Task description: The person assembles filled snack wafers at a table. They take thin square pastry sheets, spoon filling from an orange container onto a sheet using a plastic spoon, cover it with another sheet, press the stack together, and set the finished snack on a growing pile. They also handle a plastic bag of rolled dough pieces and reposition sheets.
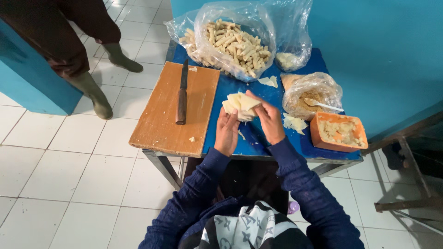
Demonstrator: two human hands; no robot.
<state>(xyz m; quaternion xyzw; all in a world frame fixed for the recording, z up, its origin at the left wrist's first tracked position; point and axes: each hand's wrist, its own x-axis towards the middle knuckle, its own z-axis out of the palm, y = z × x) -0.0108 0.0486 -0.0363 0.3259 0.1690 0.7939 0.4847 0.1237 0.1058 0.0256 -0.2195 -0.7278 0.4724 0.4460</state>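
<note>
1. At the far left a second person's legs (pixel 69 41) in dark trousers and olive boots (pixel 94 94) stand on the white tiled floor (pixel 55 170), beside a blue wall panel.
2. A wooden board (pixel 157 124) lies on the left part of the blue table (pixel 258 143), overhanging its left edge. A knife (pixel 182 94) with a dark wooden handle lies lengthwise on the board, blade pointing away from the person.
3. Behind the board, at the table's far edge, an open clear bag (pixel 230 44) holds a heap of pale rolled sticks.
4. The left hand (pixel 227 131), in a dark blue sleeve, is grasping the stack of wrappers (pixel 241 105) from below, fingers curled under it.
5. The wrappers, thin pale squares, are held just above the table, near its middle, between both hands.
6. The right hand (pixel 270 121) is pinching the stack's right edge, thumb on top.
7. A loose wrapper scrap (pixel 269 81) lies farther back; another pale piece (pixel 294 122) lies just right of the right hand.
8. To the right, a smaller clear bag (pixel 311 94) holds brown crumbs with a white spoon (pixel 323 105) in it.
9. At the right edge, an orange tub (pixel 338 133) holds pale filling.
</note>
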